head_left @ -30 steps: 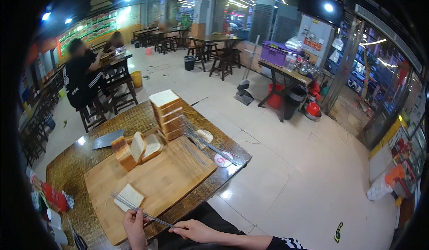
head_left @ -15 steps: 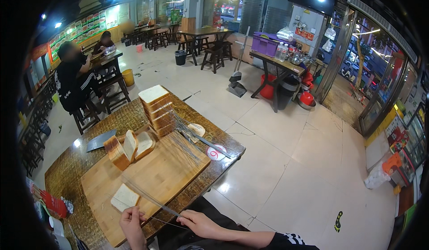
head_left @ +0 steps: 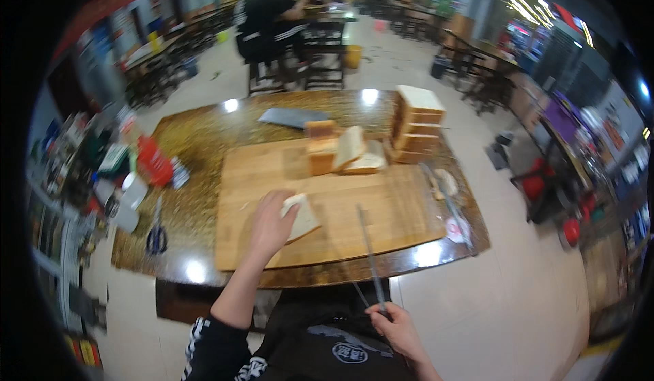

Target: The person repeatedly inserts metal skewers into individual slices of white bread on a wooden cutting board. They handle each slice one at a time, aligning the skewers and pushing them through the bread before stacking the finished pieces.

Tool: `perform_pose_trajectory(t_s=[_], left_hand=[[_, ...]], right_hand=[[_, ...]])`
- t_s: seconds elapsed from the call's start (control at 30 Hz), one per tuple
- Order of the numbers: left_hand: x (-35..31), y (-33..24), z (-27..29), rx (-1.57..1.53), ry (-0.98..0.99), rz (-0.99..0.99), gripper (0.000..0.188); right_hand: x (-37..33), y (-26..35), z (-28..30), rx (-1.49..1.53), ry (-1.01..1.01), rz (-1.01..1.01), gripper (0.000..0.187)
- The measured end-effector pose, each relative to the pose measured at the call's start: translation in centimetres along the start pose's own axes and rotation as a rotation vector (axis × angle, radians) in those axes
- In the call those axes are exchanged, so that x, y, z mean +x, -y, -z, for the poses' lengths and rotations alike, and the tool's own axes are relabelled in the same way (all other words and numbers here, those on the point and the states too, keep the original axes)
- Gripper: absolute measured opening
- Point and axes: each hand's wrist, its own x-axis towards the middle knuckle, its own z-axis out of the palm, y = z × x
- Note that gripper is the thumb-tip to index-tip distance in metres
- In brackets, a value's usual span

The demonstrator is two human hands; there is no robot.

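My left hand [head_left: 271,223] grips a white bread slice [head_left: 304,223] by its left side on the wooden cutting board [head_left: 402,207]. My right hand [head_left: 396,328] is closed around the near end of a long, thin grey metal tool [head_left: 372,257], with a thin wire-like strand beside it. The tool points away from me, over the board's front edge, to the right of the slice. Farther back stand a brown-crusted bread piece [head_left: 322,153], a leaning slice [head_left: 349,148] and another slice [head_left: 372,162]. A tall bread stack [head_left: 417,125] rises at the board's back right.
A broad metal blade [head_left: 283,117] lies behind the board. Scissors [head_left: 157,236], a red packet [head_left: 155,161] and white cups [head_left: 129,207] crowd the table's left. Another metal strip [head_left: 446,200] lies at right. Two people sit at a far table [head_left: 330,14].
The view has swung left. My left hand has left the strand by the tool and now grips the bread slice. My right hand still holds the tool, now farther from the slice.
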Motion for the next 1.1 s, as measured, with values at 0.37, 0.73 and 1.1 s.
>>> perform_pose_trajectory(t_s=[0.37,0.73,1.1], left_hand=[[-0.1,2.0,-0.6,0.099,0.231,0.044,0.054],[0.0,1.1,-0.5,0.148,0.276,0.089,0.074],[-0.3,1.3,-0.6,0.178,0.267,0.087,0.078]], right_hand=[[0.3,-2.4,0.3,0.086,0.095,-0.054,0.020],[0.9,0.1,-1.2,0.094,0.067,-0.096,0.019],[4.6,2.6,-3.4,0.013,0.029,-0.050,0.019]])
